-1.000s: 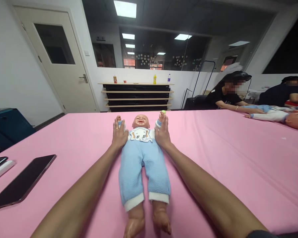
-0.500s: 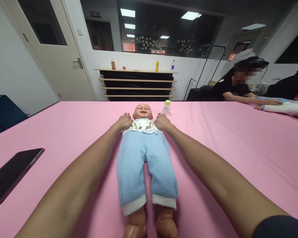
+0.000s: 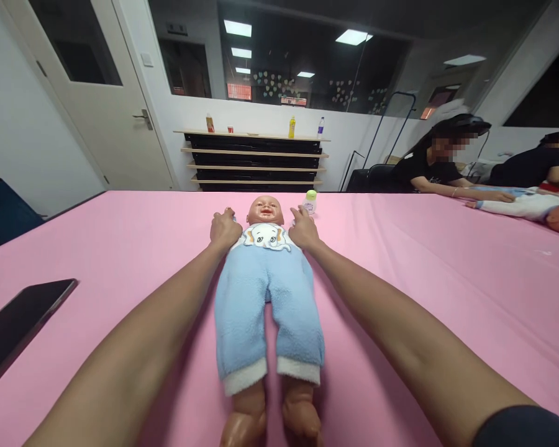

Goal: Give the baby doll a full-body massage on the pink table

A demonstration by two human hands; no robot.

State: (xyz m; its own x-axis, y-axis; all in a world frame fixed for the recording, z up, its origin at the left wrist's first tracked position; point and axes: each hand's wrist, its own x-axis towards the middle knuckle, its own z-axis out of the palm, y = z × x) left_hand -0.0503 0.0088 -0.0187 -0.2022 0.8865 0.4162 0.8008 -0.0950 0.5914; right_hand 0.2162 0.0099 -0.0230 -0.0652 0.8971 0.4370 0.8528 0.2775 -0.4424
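A baby doll (image 3: 266, 273) lies on its back on the pink table cover, head away from me and bare feet toward me. It wears fuzzy light-blue trousers and a white top with an elephant face. Beside its shoulder on the left, my left hand (image 3: 226, 230) is closed around the doll's arm, and the doll's small hand pokes out above my fingers. My right hand (image 3: 304, 230) is at the other arm, thumb side against the sleeve and index finger lifted; its grip is partly hidden. Just beyond it stands a small clear bottle (image 3: 310, 203) with a green cap.
A black phone (image 3: 21, 326) lies on the pink table cover (image 3: 400, 248) at left. At the far right, a person (image 3: 440, 158) in black reaches toward another doll (image 3: 526, 203); a second person is behind. Shelves (image 3: 256, 152) with drink bottles stand against the wall.
My left hand has moved slightly outward from the doll's shoulder, with the doll's hand showing above it. My right index finger has lifted. The view has shifted a little.
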